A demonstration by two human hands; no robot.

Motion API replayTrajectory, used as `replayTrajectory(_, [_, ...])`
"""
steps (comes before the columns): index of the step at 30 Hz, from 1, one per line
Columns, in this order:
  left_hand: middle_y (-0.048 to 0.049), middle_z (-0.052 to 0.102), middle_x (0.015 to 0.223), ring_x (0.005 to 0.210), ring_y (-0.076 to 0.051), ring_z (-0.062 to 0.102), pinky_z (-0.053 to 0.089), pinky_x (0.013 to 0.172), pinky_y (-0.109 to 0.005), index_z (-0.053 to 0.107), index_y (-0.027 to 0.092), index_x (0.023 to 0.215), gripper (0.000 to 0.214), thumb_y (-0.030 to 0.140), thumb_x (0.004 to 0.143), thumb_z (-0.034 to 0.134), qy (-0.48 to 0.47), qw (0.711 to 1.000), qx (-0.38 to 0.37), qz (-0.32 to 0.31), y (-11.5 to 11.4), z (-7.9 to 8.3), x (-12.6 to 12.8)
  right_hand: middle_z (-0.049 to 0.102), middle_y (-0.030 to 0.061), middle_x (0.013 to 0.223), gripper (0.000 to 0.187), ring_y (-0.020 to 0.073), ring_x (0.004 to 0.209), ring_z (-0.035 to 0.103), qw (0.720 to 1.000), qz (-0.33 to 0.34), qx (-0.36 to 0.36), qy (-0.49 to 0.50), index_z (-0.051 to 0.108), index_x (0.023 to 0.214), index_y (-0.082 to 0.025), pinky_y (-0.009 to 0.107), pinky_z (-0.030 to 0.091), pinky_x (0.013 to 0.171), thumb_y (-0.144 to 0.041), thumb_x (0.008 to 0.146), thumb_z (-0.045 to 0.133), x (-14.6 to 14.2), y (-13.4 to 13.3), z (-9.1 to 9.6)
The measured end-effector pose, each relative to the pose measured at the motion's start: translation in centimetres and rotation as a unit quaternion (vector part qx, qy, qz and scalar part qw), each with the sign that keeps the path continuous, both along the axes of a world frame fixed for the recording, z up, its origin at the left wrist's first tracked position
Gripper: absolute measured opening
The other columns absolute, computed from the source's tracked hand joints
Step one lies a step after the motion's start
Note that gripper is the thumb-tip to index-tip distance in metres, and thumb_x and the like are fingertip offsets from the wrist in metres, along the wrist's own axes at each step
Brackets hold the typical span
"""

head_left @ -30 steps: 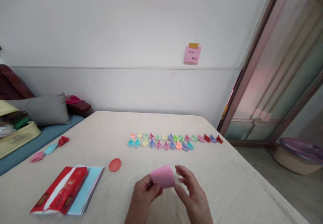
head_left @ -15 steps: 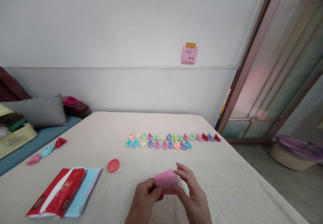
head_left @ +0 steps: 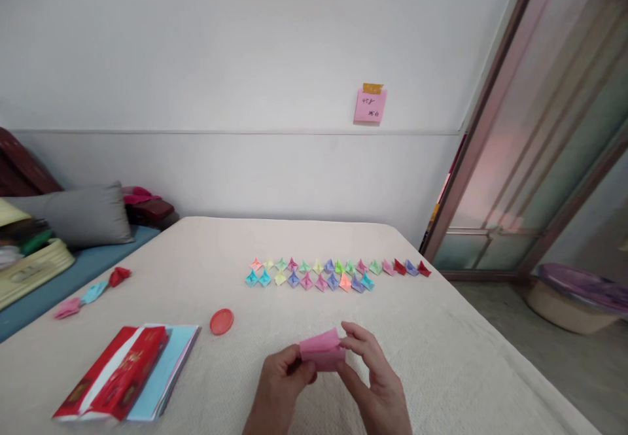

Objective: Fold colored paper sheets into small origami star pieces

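Note:
Close to me, above the cloth-covered table [head_left: 216, 382], I hold a small piece of folded pink paper [head_left: 324, 354]. My left hand [head_left: 282, 382] pinches its left end between thumb and fingers. On the right side, my right hand [head_left: 370, 373] has its thumb at the lower corner and its fingertips at the upper edge, so the paper sits between them. A slit shows between the paper's upper and lower layers. Beyond the hands, several small folded paper boats [head_left: 307, 281] of many colours stand in two rows.
A round red lid [head_left: 222, 322] lies left of my hands. Further left, a red packet [head_left: 130, 369] rests on light blue paper sheets [head_left: 161, 369]. Three folded paper pieces [head_left: 95, 292] lie near the left edge. A pink note [head_left: 369, 106] is taped to the wall.
The pink paper's upper layer has parted from the lower one, and the paper looks flatter. My right fingers have closed in on its upper right edge.

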State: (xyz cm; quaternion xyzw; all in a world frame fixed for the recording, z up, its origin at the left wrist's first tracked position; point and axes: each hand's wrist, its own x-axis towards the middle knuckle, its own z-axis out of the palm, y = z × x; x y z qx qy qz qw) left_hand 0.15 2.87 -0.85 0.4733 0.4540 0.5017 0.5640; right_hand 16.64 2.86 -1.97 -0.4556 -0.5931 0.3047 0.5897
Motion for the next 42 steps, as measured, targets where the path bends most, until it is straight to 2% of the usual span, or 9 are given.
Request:
replayTrajectory(4, [-0.0014, 0.063, 0.062, 0.061, -0.014, 0.053, 0.045, 0.065, -0.027, 0.076, 0.015, 0.078, 0.023, 0.035, 0.070, 0.070, -0.033, 0.998, -0.052, -0.007, -0.3, 0.5, 0.0, 0.057, 0.0106, 0.125, 0.021, 0.0307, 0.120, 0.047, 0.997, 0.005, -0.053, 0.048, 0.072, 0.089, -0.027, 0.044, 0.035, 0.103, -0.039, 0.072, 0.070, -0.5, 0.0, 0.3])
replayTrajectory(8, [-0.0052, 0.069, 0.077, 0.073, -0.017, 0.058, 0.047, 0.070, -0.028, 0.075, 0.016, 0.088, 0.029, 0.038, 0.070, 0.072, -0.097, 0.990, -0.099, -0.026, -0.8, 1.6, 0.2, 0.062, 0.0124, 0.119, 0.024, 0.0326, 0.113, 0.053, 0.983, 0.076, -0.121, 0.119, 0.075, 0.083, -0.023, 0.041, 0.043, 0.094, -0.040, 0.066, 0.074, -1.2, 0.0, 1.3])
replayTrajectory(12, [-0.0058, 0.069, 0.081, 0.075, -0.016, 0.058, 0.047, 0.070, -0.026, 0.074, 0.017, 0.091, 0.028, 0.037, 0.072, 0.071, -0.125, 0.986, -0.103, -0.030, -1.1, 1.9, 0.4, 0.071, 0.0079, 0.092, 0.027, 0.0270, 0.087, 0.062, 0.959, 0.119, -0.179, 0.186, 0.074, 0.087, -0.021, 0.034, 0.050, 0.076, -0.039, 0.066, 0.072, -1.7, 0.1, 1.9])
replayTrajectory(15, [-0.0055, 0.068, 0.080, 0.077, -0.017, 0.058, 0.047, 0.071, -0.027, 0.073, 0.015, 0.088, 0.026, 0.037, 0.077, 0.065, -0.109, 0.989, -0.087, -0.044, -1.0, 1.7, 0.4, 0.069, 0.0032, 0.071, 0.026, 0.0214, 0.069, 0.058, 0.950, 0.113, -0.203, 0.207, 0.075, 0.082, -0.020, 0.029, 0.047, 0.064, -0.039, 0.065, 0.072, -1.7, 0.1, 1.7])
replayTrajectory(20, [-0.0033, 0.066, 0.070, 0.071, -0.018, 0.056, 0.044, 0.068, -0.027, 0.072, 0.013, 0.076, 0.018, 0.030, 0.076, 0.065, 0.004, 0.999, 0.002, -0.034, -0.6, 1.2, -0.1, 0.061, 0.0013, 0.067, 0.017, 0.0144, 0.059, 0.044, 0.964, 0.111, -0.183, 0.157, 0.076, 0.078, -0.021, 0.023, 0.035, 0.051, -0.034, 0.070, 0.069, -1.2, 0.2, 1.3])
replayTrajectory(22, [-0.0044, 0.067, 0.078, 0.074, -0.019, 0.057, 0.045, 0.069, -0.028, 0.070, 0.015, 0.089, 0.019, 0.025, 0.073, 0.067, 0.012, 0.999, 0.033, -0.014, -0.4, 0.7, -0.1, 0.063, 0.0026, 0.075, 0.015, 0.0156, 0.063, 0.045, 0.968, 0.119, -0.169, 0.140, 0.077, 0.079, -0.023, 0.024, 0.035, 0.052, -0.033, 0.071, 0.069, -0.9, 0.3, 1.3])
replayTrajectory(26, [-0.0063, 0.063, 0.100, 0.072, -0.018, 0.058, 0.047, 0.064, -0.027, 0.056, 0.023, 0.117, 0.050, 0.022, 0.069, 0.068, 0.003, 0.997, 0.064, 0.037, -0.5, -0.1, -0.2, 0.067, 0.0045, 0.085, 0.015, 0.0193, 0.073, 0.052, 0.970, 0.157, -0.159, 0.100, 0.077, 0.082, -0.025, 0.026, 0.039, 0.058, -0.032, 0.075, 0.066, -0.5, 0.4, 1.5])
replayTrajectory(32, [-0.0035, 0.061, 0.092, 0.075, -0.016, 0.055, 0.043, 0.064, -0.023, 0.067, 0.022, 0.094, 0.022, 0.016, 0.073, 0.063, 0.082, 0.985, 0.153, 0.011, -0.7, 0.8, -0.7, 0.066, 0.0053, 0.082, 0.013, 0.0225, 0.079, 0.057, 0.972, 0.175, -0.142, 0.073, 0.076, 0.080, -0.024, 0.031, 0.043, 0.070, -0.027, 0.076, 0.065, -0.4, 0.2, 1.7])
replayTrajectory(42, [-0.0043, 0.061, 0.099, 0.089, -0.019, 0.057, 0.044, 0.072, -0.025, 0.067, 0.020, 0.074, 0.006, 0.015, 0.071, 0.067, 0.038, 0.989, 0.142, -0.022, -0.4, 0.2, -1.4, 0.064, 0.0043, 0.081, 0.009, 0.0204, 0.075, 0.061, 0.966, 0.203, -0.119, 0.108, 0.077, 0.079, -0.026, 0.029, 0.048, 0.065, -0.026, 0.075, 0.068, -1.1, 0.1, 2.0])
